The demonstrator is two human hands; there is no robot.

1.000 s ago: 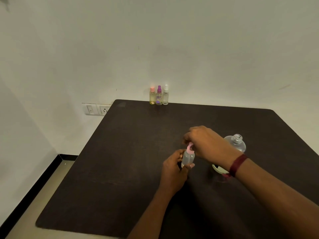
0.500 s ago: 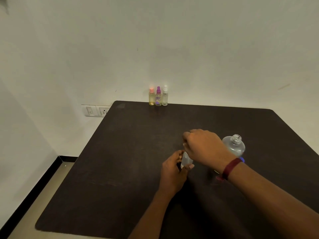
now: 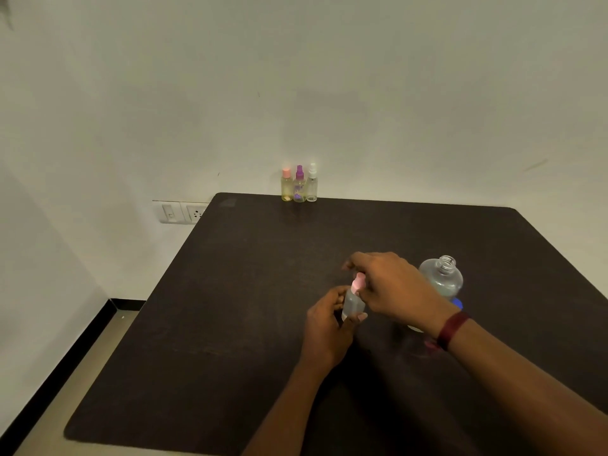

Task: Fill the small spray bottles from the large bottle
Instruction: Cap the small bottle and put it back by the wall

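A small clear spray bottle [image 3: 352, 303] stands near the middle of the dark table [image 3: 230, 291]. My left hand [image 3: 325, 327] grips its body. My right hand [image 3: 391, 287] pinches its pink spray top [image 3: 357, 284]. Just right of my right hand stands the large clear bottle [image 3: 442, 278], uncapped and upright. A blue cap [image 3: 457, 303] shows beside its base, and a white object [image 3: 415, 328] lies partly hidden under my right wrist.
Three small spray bottles stand in a row at the table's far edge against the wall: a pink-topped one [image 3: 286, 185], a purple-topped one [image 3: 299, 185] and a white-topped one [image 3: 312, 184]. A wall socket [image 3: 184, 212] sits left of the table.
My right hand stays at the top of the small bottle; the pink top was covered half a second ago and shows again now. The left hand keeps its hold. The view has shifted slightly.
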